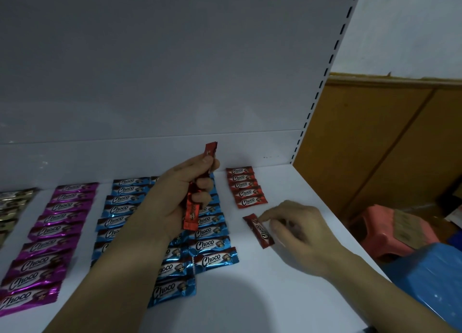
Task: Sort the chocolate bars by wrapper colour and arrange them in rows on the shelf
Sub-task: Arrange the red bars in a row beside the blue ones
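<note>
White shelf (275,295) mostly laid out already, sorting looks well past halfway. Blue rows (120,207) are the biggest block: two columns side by side running front to back, the left hand's arm hides part of them, and the front bars of the inner column sit a bit skewed. Purple row (50,232) to the left of blue, one full column, bars overlapping, looks done. Pale row (15,202), silver or gold, at the far left edge, cut off by the frame, can't tell its length. Red row (246,187) at the right near the back, only five bars stacked tight, clearly the one under work.

Left hand (180,197) raised over the blue block, fingers curled round a small bunch of red bars (197,195) held upright, thumb pressed on top; exact count can't be read. Right hand (297,230) low on the shelf, fingertips bunched and pinching the near edge of the loose red bar (258,230), which lies flat and askew just in front of the red row, not touching it.

Left to do, by my read: square that bar into the row, lay down the bunch from the left hand, maybe straighten the front blue ones
</note>
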The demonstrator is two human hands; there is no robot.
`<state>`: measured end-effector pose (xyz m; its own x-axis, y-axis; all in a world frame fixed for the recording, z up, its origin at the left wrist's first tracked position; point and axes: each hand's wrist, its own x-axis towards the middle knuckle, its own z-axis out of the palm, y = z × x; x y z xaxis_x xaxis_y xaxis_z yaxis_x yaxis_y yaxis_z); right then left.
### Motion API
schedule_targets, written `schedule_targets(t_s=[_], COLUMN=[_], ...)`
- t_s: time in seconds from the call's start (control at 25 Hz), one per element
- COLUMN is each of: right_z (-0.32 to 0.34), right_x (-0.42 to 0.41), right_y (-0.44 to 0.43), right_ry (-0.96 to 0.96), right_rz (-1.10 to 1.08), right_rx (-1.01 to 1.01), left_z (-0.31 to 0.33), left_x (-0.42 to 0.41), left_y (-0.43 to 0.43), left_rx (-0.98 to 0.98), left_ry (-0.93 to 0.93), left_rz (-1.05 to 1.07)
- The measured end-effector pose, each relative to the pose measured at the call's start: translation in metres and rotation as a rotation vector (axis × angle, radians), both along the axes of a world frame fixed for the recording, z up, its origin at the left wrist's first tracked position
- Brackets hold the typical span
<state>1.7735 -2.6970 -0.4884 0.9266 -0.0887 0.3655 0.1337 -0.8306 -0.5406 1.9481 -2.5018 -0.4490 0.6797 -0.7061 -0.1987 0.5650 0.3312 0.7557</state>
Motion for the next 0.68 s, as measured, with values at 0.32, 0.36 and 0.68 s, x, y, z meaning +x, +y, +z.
schedule_targets(t_s=[0.32, 0.36, 0.68], right_z=[-0.007, -0.006, -0.01], right_x=[-0.001, -0.001, -0.002], right_y=[0.002, 0.002, 0.0], right_ry=[0.035, 0.002, 0.021], right_rz=[0.042, 0.014, 0.042], right_rx=[-0.216, -0.254, -0.192], left_z=[0.007, 0.008, 0.012], left_x=[-0.006, -0.007, -0.015], left_y=[0.0, 0.001, 0.002], left_rx=[-0.021, -0.003, 0.05], left_ry=[0.049, 0.066, 0.085], left_rz=[0.049, 0.059, 0.047])
